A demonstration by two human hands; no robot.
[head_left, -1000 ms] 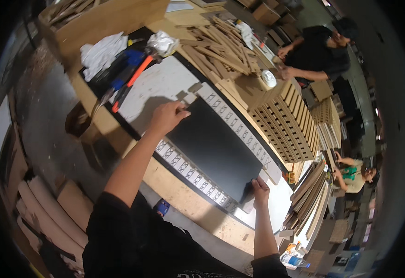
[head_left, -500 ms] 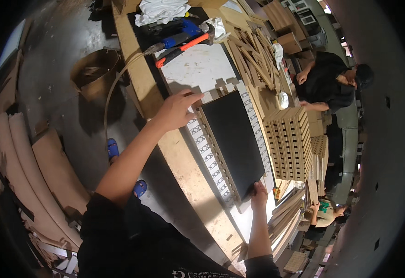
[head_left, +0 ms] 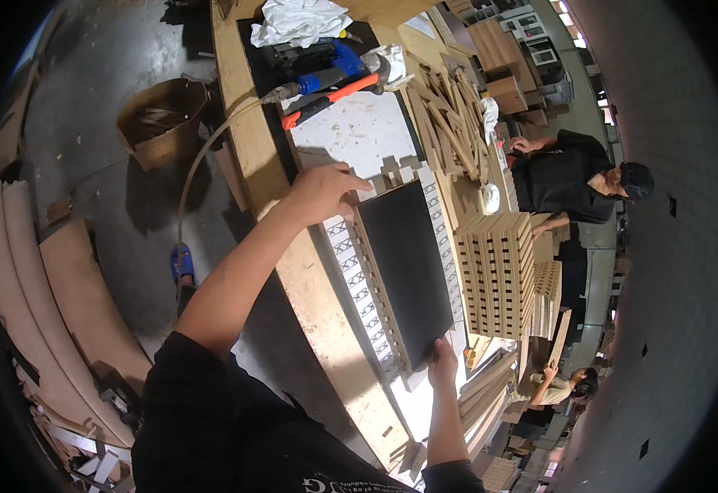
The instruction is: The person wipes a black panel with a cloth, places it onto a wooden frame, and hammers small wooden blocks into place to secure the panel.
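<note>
A flat black rectangular panel lies lengthwise on the workbench, with a notched wooden strip along its left side. My left hand is at the panel's far left corner, thumb and forefinger closed around that corner. At the near right corner, my right hand grips the panel's edge, thumb on top and the other fingers mostly hidden. Under the panel and showing on both sides is a white base strip printed with dark crossed marks. Small wooden blocks stand at the panel's far end.
Beyond lie an orange-handled hammer, a blue air tool with a hose, and a white cloth. Loose wood strips and stacked notched boards line the right. A bin stands left. Two people work at right.
The view has shifted slightly. Both hands keep their places at the panel's corners. At the right, one co-worker's arms have moved, and another person now holds up a wood strip.
</note>
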